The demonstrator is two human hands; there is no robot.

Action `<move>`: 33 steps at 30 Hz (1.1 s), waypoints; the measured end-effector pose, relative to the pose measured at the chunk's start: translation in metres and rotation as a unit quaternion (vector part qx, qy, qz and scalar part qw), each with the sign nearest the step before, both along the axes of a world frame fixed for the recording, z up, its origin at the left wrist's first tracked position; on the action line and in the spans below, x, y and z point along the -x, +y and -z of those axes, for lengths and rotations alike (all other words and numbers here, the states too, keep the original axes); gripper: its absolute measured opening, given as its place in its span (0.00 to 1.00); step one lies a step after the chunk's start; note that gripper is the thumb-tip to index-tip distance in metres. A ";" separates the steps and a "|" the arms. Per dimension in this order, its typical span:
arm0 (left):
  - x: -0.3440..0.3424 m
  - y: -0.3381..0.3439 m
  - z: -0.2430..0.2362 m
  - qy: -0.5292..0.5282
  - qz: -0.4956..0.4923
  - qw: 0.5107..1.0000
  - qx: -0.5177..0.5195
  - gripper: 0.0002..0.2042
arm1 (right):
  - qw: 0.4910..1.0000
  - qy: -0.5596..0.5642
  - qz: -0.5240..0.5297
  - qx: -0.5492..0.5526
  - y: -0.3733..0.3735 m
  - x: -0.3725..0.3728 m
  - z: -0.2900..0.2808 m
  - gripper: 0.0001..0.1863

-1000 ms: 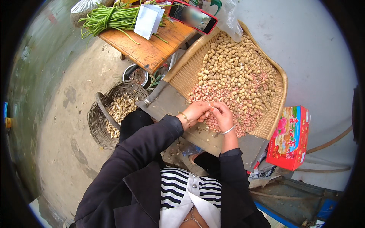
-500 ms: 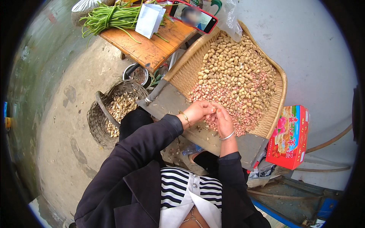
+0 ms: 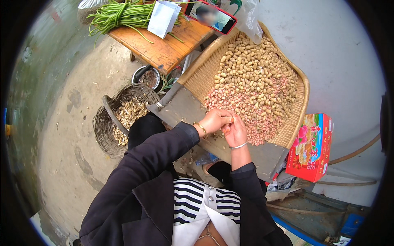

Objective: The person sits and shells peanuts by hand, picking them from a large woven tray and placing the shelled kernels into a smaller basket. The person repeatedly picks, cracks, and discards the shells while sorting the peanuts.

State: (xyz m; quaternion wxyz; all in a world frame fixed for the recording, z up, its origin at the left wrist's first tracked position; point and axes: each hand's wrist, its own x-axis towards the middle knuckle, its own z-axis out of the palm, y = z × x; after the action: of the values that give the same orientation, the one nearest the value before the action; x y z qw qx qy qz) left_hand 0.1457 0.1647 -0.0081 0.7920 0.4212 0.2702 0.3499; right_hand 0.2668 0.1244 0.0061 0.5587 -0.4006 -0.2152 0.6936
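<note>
The small tan peanuts in ridged, unbroken shells (image 3: pixel 242 57) lay heaped in the upper part of a broad scoop-shaped tray of yellow-brown woven wicker (image 3: pixel 197 84), while loose pink oval peanut kernels (image 3: pixel 230 100) spread mostly below and among them, nearer the person. The left hand (image 3: pixel 215 121) and the right hand (image 3: pixel 238 133) met just above the tray's flat grey front strip (image 3: pixel 184 108), fingers bent and tips brought close together; whether a pod or kernel sat between them was too small to tell.

Each pod looked very light, dry and rough, so it would probably have given a good grip with little slipping. Its shell was likely stiff but brittle, best taken by the two ends or along its long sides between thumb and forefinger, with pressure kept to the fingertips. The kernels seemed smoother and rounder, apt to roll, with thin skins that hard pinching could have split; a loose pinch around the middle would have suited them. Left of the tray, a dark round wicker basket with an arched handle (image 3: pixel 100 127) held broken pale-brown shells (image 3: pixel 131 112), which looked crisp and nearly weightless.
</note>
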 end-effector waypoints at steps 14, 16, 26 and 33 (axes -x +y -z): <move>0.009 0.036 0.020 0.325 -0.246 0.859 -0.311 0.11 | 0.909 -0.408 0.080 -0.015 0.031 -0.037 0.021 0.13; 0.021 0.046 0.011 0.286 -0.267 0.902 -0.182 0.12 | 0.935 -0.321 0.135 0.071 0.036 -0.052 0.012 0.10; 0.020 0.031 -0.010 -0.154 -0.104 0.917 0.352 0.10 | 0.793 -0.593 -0.033 -0.134 0.077 -0.002 -0.024 0.08; 0.030 0.036 -0.010 -0.184 -0.129 0.935 0.275 0.12 | 0.448 -0.853 -0.064 -0.261 0.141 0.007 -0.002 0.09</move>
State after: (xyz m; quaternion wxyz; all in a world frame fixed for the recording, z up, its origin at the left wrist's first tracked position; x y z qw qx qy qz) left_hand 0.1153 0.2011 0.0014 0.8609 0.0767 0.2569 0.4325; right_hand 0.2597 0.2651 0.0078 0.1269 -0.6115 -0.7794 -0.0509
